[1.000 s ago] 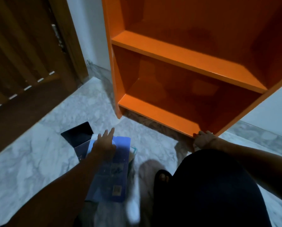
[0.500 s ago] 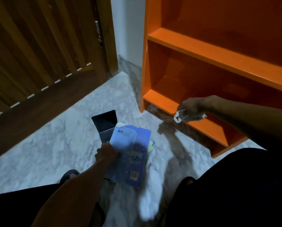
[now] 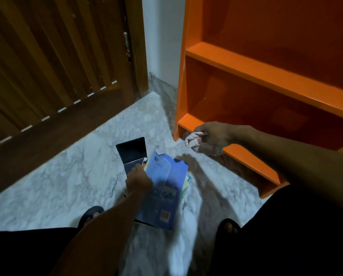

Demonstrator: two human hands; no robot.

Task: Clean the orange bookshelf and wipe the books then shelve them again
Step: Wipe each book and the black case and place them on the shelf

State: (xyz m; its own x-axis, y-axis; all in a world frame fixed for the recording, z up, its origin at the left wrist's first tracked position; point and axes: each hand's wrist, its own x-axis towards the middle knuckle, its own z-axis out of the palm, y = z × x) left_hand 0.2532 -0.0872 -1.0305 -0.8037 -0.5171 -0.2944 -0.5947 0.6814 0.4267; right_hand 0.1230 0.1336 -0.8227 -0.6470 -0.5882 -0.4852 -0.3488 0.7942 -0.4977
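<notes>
The orange bookshelf (image 3: 252, 76) stands at the right with both visible shelves bare. A small stack of books lies on the marble floor, topped by a blue book (image 3: 164, 188) with a dark book (image 3: 131, 150) sticking out behind it. My left hand (image 3: 138, 181) grips the left edge of the blue book. My right hand (image 3: 212, 138) hovers in front of the bottom shelf's left end, holding a bunched white cloth (image 3: 193, 139) above the floor.
A brown wooden door (image 3: 57, 66) fills the left side, with a strip of white wall (image 3: 162, 36) between it and the shelf. My two sandalled feet (image 3: 91, 215) rest on the marble floor (image 3: 57, 176) either side of the books.
My right hand left the shelf's lower right corner and swung left with the cloth to the bottom shelf's left end. My left hand went from lying on the blue book to gripping its edge.
</notes>
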